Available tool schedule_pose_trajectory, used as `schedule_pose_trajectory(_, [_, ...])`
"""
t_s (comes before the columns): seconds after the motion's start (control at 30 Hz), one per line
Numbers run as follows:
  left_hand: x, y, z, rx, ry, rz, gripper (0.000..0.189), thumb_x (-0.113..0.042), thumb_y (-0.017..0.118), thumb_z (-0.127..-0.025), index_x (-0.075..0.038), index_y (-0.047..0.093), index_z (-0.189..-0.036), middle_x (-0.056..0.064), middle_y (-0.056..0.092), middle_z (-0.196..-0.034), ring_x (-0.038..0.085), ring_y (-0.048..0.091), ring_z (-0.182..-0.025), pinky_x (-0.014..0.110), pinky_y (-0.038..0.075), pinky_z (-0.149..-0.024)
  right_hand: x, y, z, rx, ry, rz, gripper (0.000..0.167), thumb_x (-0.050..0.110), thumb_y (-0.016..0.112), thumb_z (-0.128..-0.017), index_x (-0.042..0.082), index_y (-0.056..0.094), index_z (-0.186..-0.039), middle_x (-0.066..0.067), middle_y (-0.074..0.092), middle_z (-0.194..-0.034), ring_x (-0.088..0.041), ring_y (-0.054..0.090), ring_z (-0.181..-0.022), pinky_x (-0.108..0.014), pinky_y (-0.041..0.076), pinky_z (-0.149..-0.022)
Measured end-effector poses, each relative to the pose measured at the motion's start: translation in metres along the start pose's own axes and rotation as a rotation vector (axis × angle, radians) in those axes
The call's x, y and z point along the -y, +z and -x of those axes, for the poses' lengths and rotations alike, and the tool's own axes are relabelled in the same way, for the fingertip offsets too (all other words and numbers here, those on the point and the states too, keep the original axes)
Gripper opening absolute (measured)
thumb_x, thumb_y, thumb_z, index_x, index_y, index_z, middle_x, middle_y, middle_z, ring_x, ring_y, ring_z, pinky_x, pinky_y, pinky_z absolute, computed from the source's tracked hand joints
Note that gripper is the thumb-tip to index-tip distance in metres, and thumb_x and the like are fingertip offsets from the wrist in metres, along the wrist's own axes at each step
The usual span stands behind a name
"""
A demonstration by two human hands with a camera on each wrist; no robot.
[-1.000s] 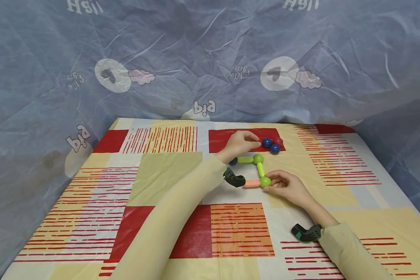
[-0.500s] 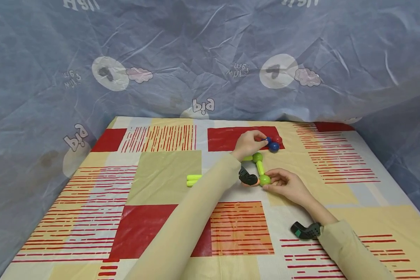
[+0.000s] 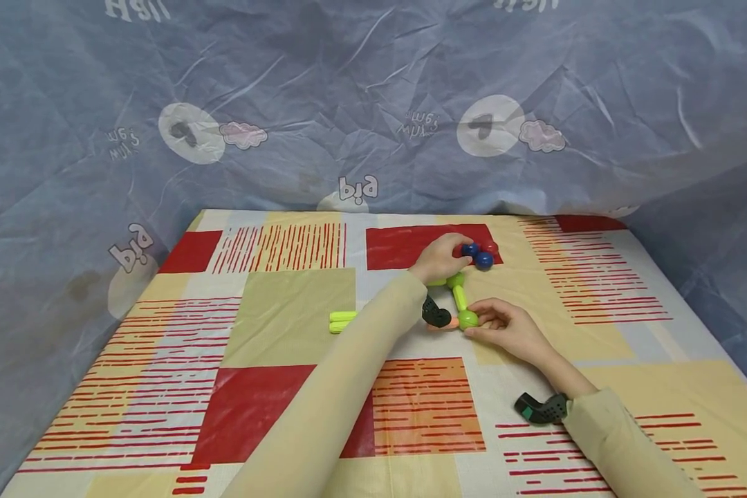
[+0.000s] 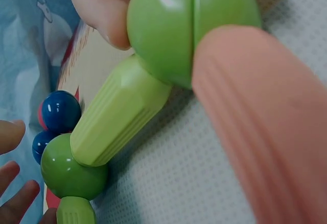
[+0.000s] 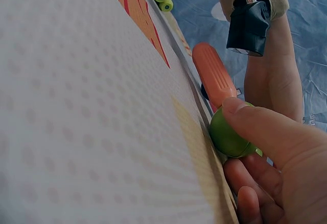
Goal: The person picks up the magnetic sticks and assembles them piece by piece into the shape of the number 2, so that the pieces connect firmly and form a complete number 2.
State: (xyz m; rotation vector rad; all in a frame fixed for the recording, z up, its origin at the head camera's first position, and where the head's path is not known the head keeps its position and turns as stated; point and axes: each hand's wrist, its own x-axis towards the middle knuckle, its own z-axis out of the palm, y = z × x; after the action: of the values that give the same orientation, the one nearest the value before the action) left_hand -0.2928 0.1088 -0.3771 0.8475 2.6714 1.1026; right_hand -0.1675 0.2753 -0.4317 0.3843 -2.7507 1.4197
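In the head view my left hand (image 3: 438,259) reaches over a dark blue toy ball (image 3: 470,250), thumb and fingers on either side. The left wrist view shows its fingertips (image 4: 30,188) spread, with a gap to the ball. My right hand (image 3: 504,325) pinches a green ball (image 5: 228,134) between thumb and fingers. That ball joins a coral rod (image 4: 260,112) and a lime rod (image 4: 120,114). The lime rod runs to a second green ball (image 4: 74,168), which bears another lime rod (image 4: 76,211), partly hidden behind my left arm in the head view.
A second dark blue ball (image 3: 483,260) and a red ball (image 3: 490,247) lie beside the reached-for ball. Loose lime rods (image 3: 341,321) show left of my left sleeve (image 3: 342,366). A patterned cloth (image 3: 274,318) covers the table, and a grey-blue curtain (image 3: 311,104) hangs behind.
My left hand has moved right from beside the blue balls to over one of them. The loose lime rods have come out from behind the left sleeve. My right hand stays on the green ball.
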Motion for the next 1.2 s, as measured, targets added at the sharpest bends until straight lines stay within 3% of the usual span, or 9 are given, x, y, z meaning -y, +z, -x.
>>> schedule_pose_trajectory(0.33, [0.004, 0.003, -0.005, 0.015, -0.01, 0.063, 0.039, -0.02, 0.053, -0.096, -0.013, 0.051, -0.134, 0.0, 0.042, -0.142, 0.011, 0.035, -0.132, 0.024, 0.028, -0.107, 0.002, 0.003, 0.0, 0.001, -0.024, -0.02, 0.04, 0.025, 0.08, -0.076, 0.012, 0.065, -0.11, -0.003, 0.065, -0.092, -0.013, 0.058, -0.08, -0.021, 0.048, -0.065])
schedule_pose_trajectory(0.57, [0.003, 0.002, -0.005, 0.026, -0.035, 0.25, 0.04, -0.017, 0.051, -0.097, -0.012, 0.049, -0.137, 0.002, 0.039, -0.146, 0.013, 0.031, -0.135, 0.031, 0.028, -0.108, 0.004, 0.002, 0.0, 0.001, -0.02, -0.03, 0.04, 0.025, 0.08, -0.075, 0.012, 0.065, -0.11, -0.003, 0.064, -0.092, -0.013, 0.058, -0.08, -0.022, 0.048, -0.064])
schedule_pose_trajectory(0.7, [0.003, 0.004, -0.007, 0.044, -0.073, 0.298, 0.041, -0.019, 0.052, -0.097, -0.015, 0.048, -0.138, -0.001, 0.04, -0.144, 0.014, 0.034, -0.133, 0.034, 0.031, -0.106, 0.003, 0.002, 0.0, 0.002, -0.018, -0.03, 0.04, 0.025, 0.08, -0.076, 0.012, 0.065, -0.11, -0.004, 0.064, -0.092, -0.014, 0.058, -0.079, -0.022, 0.047, -0.064])
schedule_pose_trajectory(1.0, [0.001, 0.011, -0.009, 0.089, -0.116, 0.245, 0.046, -0.017, 0.053, -0.096, -0.018, 0.044, -0.141, -0.001, 0.031, -0.15, 0.016, 0.026, -0.136, 0.032, 0.03, -0.106, 0.003, 0.003, 0.001, -0.002, -0.017, -0.037, 0.039, 0.024, 0.08, -0.075, 0.012, 0.065, -0.109, -0.003, 0.064, -0.09, -0.014, 0.058, -0.078, -0.021, 0.047, -0.063])
schedule_pose_trajectory(1.1, [-0.001, 0.012, -0.008, 0.092, -0.121, 0.235, 0.047, -0.017, 0.054, -0.095, -0.017, 0.044, -0.141, 0.002, 0.036, -0.147, 0.017, 0.034, -0.129, 0.03, 0.035, -0.101, 0.003, 0.002, 0.002, -0.005, -0.015, -0.038, 0.038, 0.024, 0.08, -0.075, 0.012, 0.065, -0.108, -0.003, 0.064, -0.09, -0.014, 0.057, -0.078, -0.021, 0.046, -0.063])
schedule_pose_trajectory(1.2, [-0.001, 0.012, -0.006, 0.05, -0.136, 0.243, 0.046, -0.017, 0.057, -0.093, -0.016, 0.047, -0.139, 0.005, 0.044, -0.141, 0.017, 0.044, -0.116, 0.03, 0.04, -0.093, 0.002, 0.001, 0.002, -0.005, -0.017, -0.034, 0.039, 0.024, 0.08, -0.076, 0.012, 0.065, -0.109, -0.003, 0.064, -0.09, -0.014, 0.057, -0.078, -0.021, 0.046, -0.063])
